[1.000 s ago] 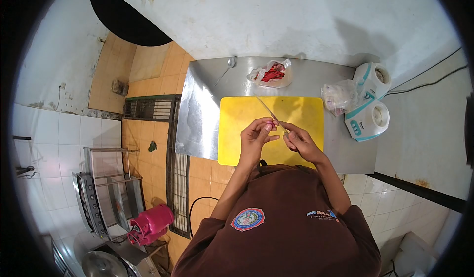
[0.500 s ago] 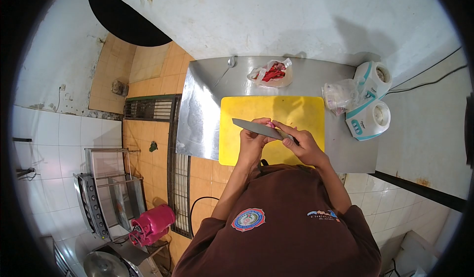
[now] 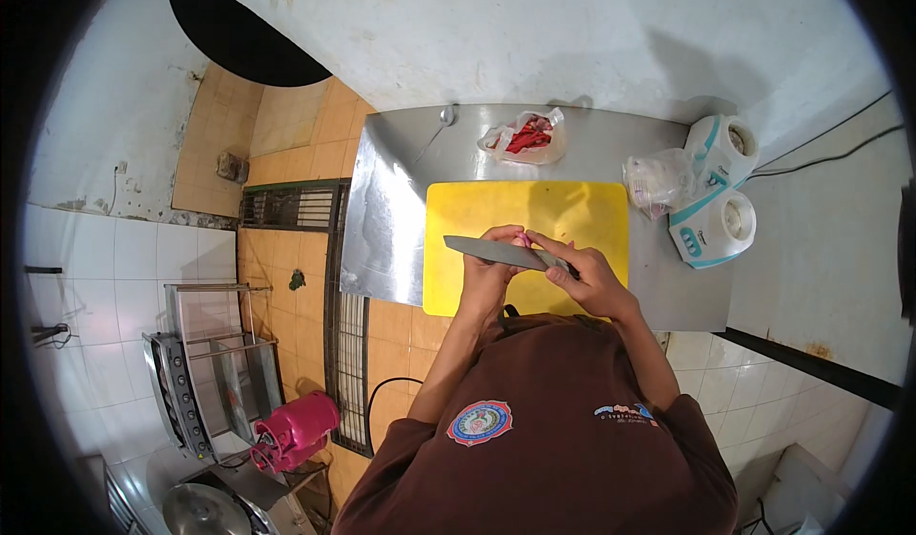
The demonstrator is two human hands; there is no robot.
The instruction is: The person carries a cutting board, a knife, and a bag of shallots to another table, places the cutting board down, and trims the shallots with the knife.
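Right hand (image 3: pixel 588 281) grips knife (image 3: pixel 491 250) | tip near left board edge (image 3: pixel 429 239) (room ahead)

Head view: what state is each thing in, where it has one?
Knife: in the grip of the right hand
Small pink item: in the grip of the left hand
Yellow board: lying flat
Pale bag: open, red contents showing
Spoon: lying on the metal table
White appliances: standing; whether on, unclear
Gas cylinder: valve state unclear

1. Your head camera peers steeply down and forward, over your brown shirt (image 3: pixel 553 406)!
2. Near at hand, your left hand (image 3: pixel 487 276), right hand (image 3: pixel 593 285) and yellow cutting board (image 3: pixel 563 209) fall just right of centre!
3. Wide sweep, dark rounded edges: pink gas cylinder (image 3: pixel 303 425) left, blender bases (image 3: pixel 703 235) right!
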